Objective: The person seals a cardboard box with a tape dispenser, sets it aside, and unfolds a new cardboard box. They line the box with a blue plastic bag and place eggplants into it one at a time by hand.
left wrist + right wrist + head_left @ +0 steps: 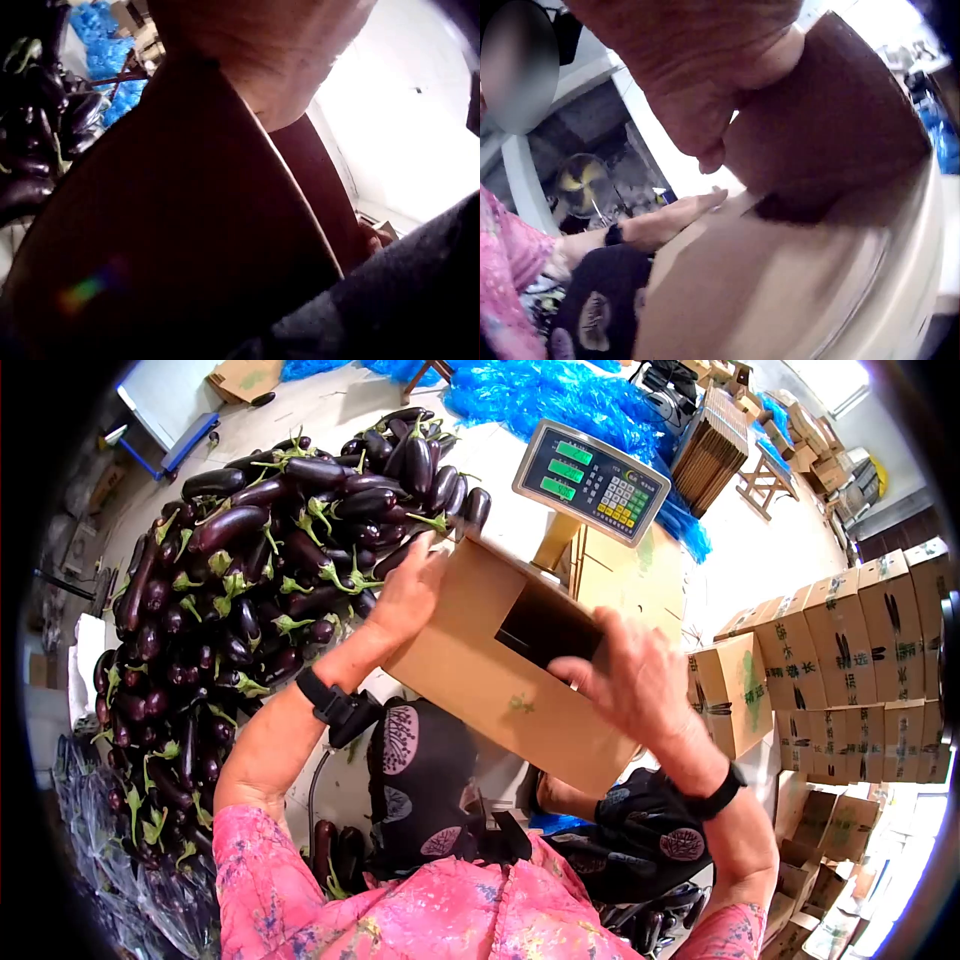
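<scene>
A brown cardboard box (480, 660) lies tilted over the person's lap, with a dark opening between its flaps. The left hand (408, 595) rests along its left end, fingers stretched out against the cardboard. At the right end, the right hand (640, 675) holds a flap (840, 112), its thumb beside the opening. In the right wrist view that flap stands raised. The left wrist view has the left palm (262, 60) against a shadowed cardboard panel (172, 202). Most of the box's inside is hidden.
A large heap of eggplants (250, 580) lies to the left, close by the left arm. Beyond the box stands a digital scale display (590, 480). Stacked printed cartons (850, 640) rise on the right. Blue plastic sheeting (560, 405) covers floor at the back.
</scene>
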The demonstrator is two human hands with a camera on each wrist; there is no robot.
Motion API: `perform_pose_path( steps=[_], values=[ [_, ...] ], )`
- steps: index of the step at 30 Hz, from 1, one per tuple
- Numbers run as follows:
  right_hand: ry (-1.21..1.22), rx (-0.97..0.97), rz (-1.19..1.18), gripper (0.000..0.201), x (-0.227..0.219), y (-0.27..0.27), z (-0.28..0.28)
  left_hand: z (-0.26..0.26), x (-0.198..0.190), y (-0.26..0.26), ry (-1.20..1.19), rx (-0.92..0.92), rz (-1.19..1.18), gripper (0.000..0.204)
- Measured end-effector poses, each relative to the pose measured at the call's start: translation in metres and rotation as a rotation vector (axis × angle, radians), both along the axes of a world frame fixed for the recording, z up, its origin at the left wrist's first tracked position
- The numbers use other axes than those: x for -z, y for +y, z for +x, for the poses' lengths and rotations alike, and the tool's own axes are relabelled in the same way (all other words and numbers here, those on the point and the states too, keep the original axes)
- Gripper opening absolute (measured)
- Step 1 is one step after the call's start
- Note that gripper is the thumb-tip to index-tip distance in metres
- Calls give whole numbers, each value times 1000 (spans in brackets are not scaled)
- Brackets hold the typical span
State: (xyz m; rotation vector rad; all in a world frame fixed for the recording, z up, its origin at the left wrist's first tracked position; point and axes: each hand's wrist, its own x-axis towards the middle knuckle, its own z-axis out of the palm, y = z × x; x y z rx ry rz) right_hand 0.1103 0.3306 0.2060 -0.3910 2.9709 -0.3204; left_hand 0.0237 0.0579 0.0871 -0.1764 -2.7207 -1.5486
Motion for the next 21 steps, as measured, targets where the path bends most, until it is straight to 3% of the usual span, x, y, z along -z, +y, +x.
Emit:
perform_pose_path(
  steps=[1, 2, 4, 6, 8, 10, 13, 14, 17, 20, 21],
  values=[
    [141, -127, -9, 71, 20, -2, 16, -5, 23, -13, 91, 90, 100, 54],
    [278, -252, -21, 81, 44, -4, 33, 3, 10, -10, -43, 54, 194, 52],
    [139, -246, -80, 95, 52, -13, 46, 5, -4, -8, -497, -148, 686, 53],
    [153, -262, -107, 89, 55, -16, 46, -10, 6, -20, -589, -89, 915, 54],
    [202, -285, -104, 87, 58, -14, 45, -9, -33, -7, -353, 34, 765, 52],
    [253, -313, -138, 81, 61, -14, 43, -36, -26, -3, -103, 353, 343, 47],
    [316, -321, -166, 74, 65, -13, 41, -31, -23, 15, -146, 451, 158, 40],
    [316, -320, -172, 74, 67, -12, 41, -37, -4, 11, -57, 450, 152, 31],
    [363, -331, -163, 70, 64, -1, 43, -29, -14, 15, -30, 406, 86, 31],
    [585, 28, 26, 68, 70, 34, 38, -22, -18, 13, 19, 334, 13, 33],
    [604, 175, -60, 63, 77, 48, 35, -21, -20, 13, 18, 319, 4, 33]
  ],
)
